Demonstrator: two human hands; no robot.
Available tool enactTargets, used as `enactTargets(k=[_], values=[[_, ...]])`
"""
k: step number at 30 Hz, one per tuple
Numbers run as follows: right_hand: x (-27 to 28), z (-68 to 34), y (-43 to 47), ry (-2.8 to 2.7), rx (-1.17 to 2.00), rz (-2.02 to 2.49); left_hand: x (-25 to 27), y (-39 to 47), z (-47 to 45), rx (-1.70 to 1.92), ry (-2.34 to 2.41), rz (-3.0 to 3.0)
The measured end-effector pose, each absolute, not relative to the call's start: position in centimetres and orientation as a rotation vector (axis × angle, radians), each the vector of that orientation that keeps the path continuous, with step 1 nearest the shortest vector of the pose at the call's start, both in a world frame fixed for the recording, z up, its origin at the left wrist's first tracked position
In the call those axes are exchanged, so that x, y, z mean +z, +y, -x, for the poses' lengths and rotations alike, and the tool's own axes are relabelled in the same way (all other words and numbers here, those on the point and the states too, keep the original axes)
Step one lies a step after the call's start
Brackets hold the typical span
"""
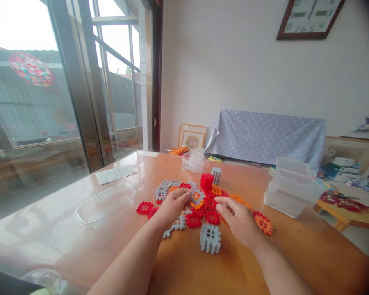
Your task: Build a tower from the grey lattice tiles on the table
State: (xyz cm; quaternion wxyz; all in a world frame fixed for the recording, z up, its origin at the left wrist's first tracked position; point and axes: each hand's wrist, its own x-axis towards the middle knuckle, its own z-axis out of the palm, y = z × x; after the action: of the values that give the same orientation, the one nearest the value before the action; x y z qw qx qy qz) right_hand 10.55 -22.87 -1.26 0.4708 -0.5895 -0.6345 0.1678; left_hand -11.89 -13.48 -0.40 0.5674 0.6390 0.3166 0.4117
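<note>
Pinching a gray piece (198,196) mid-frame, left hand (174,203) faces right hand (237,218), fingers parted; gray stack (210,239) stands lower-centre, red pieces (193,220) lie unstacked.

Wall clock (310,19): numerals 3 through 10; cropped 2 probably at top edge.

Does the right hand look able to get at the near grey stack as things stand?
Probably yes: the right hand appears empty, and the near grey stack stands just to its left, on the near side of the pile, with nothing visible between them.
</note>
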Motion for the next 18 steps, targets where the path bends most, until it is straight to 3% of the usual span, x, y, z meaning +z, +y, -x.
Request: enactTargets(k=[11, 18], values=[[0.7, -9.1, -23.9, -1.456, 0.811, 1.197, -0.1, -15.9, 10.5, 0.723, 0.435, -1.250], [0.1, -9.0, -23.8, -1.424, 0.893, 1.084, -0.1, -16.4, 10.5, 0.583, 0.401, -1.123]])
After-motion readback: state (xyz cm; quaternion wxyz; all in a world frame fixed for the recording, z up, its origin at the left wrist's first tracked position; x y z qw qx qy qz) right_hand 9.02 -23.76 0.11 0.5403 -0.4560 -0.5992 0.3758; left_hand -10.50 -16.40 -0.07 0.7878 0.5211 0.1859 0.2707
